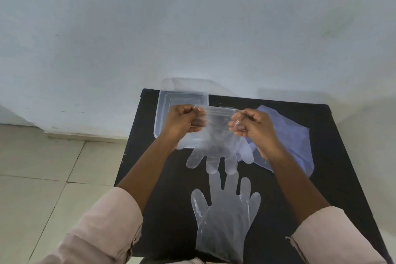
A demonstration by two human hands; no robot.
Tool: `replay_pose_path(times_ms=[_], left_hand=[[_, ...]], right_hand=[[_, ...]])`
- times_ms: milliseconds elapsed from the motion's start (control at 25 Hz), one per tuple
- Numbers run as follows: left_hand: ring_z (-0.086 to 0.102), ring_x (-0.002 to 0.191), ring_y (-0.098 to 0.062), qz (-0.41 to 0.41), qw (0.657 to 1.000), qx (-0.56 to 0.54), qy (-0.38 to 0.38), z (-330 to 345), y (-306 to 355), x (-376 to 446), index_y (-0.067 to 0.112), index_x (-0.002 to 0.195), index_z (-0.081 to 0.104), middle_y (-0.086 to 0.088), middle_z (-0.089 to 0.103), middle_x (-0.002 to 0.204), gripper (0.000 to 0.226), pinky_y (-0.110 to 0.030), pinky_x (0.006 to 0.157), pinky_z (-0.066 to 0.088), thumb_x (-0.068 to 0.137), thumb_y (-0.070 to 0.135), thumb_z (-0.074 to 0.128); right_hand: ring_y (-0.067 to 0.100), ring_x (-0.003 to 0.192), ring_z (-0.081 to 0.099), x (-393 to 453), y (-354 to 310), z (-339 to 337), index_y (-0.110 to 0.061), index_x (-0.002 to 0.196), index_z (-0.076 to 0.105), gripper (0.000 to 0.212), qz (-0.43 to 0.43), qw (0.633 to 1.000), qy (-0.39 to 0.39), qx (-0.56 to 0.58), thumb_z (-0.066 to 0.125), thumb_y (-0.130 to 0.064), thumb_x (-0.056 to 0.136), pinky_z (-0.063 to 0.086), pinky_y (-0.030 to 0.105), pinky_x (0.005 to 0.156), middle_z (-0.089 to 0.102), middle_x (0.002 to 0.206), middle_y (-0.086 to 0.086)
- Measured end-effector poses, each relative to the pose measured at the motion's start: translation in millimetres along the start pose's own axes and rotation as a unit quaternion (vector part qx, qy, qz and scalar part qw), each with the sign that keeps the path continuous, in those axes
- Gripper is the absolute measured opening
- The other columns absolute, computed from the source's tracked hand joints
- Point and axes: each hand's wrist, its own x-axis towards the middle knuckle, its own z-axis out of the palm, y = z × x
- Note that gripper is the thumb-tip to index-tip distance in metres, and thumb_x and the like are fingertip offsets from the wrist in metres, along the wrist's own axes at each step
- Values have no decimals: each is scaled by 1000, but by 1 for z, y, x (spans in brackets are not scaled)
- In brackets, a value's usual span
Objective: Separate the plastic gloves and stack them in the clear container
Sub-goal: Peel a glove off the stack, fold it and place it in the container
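Note:
A thin clear plastic glove [214, 148] hangs above the black table, cuff up and fingers pointing down. My left hand [184, 121] pinches the cuff's left corner and my right hand [249, 124] pinches the right corner, stretching the cuff between them. Behind my left hand stands the clear container [166, 109] at the table's back left; I cannot tell what lies in it. Another clear glove [225, 218] lies flat on the table near me, fingers pointing away. A pile of bluish plastic gloves [289, 135] rests at the back right, partly behind my right wrist.
The black table [332, 156] is small, with its edges close on every side. A white wall rises just behind it. Pale floor tiles [42, 178] show to the left.

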Motion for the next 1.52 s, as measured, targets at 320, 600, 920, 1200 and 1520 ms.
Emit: replay_pose_path(times_ms=[320,600,920,1200,1520], left_hand=[[71,78,-26,-42,998,-39,-5,-85,24,97,1,96,69,-16,71,88,15,-31,70,60,90,15,65],[66,76,-27,-13,998,-45,33,-107,65,160,0,95,68,-18,68,87,15,-28,70,58,91,15,65],[71,93,-27,255,963,-47,79,-108,92,153,11,89,74,-8,73,88,16,-37,79,59,92,23,63],[36,135,-24,246,905,336,86,-116,-65,125,35,88,77,-2,45,147,18,-57,103,37,86,47,64],[19,146,-32,169,868,461,77,-108,-103,114,36,86,78,-9,31,157,25,-58,114,19,89,50,57]], right_hand=[[20,67,67,87,-34,89,-13,68,64,29,-20,998,37,-43,51,-3,92,59,35,72,67,70,7],[19,65,68,167,-71,122,-8,73,66,24,-35,992,83,-89,48,-8,88,56,28,62,68,70,8],[19,77,68,159,-98,127,-7,80,63,17,-272,946,178,-7,51,-6,92,54,27,73,68,76,6],[23,125,45,117,56,124,-19,89,71,15,-181,942,163,-230,58,-26,90,42,45,99,49,135,10],[33,137,32,105,101,128,-22,91,71,19,-39,931,94,-351,57,-35,91,30,53,105,38,149,10]])
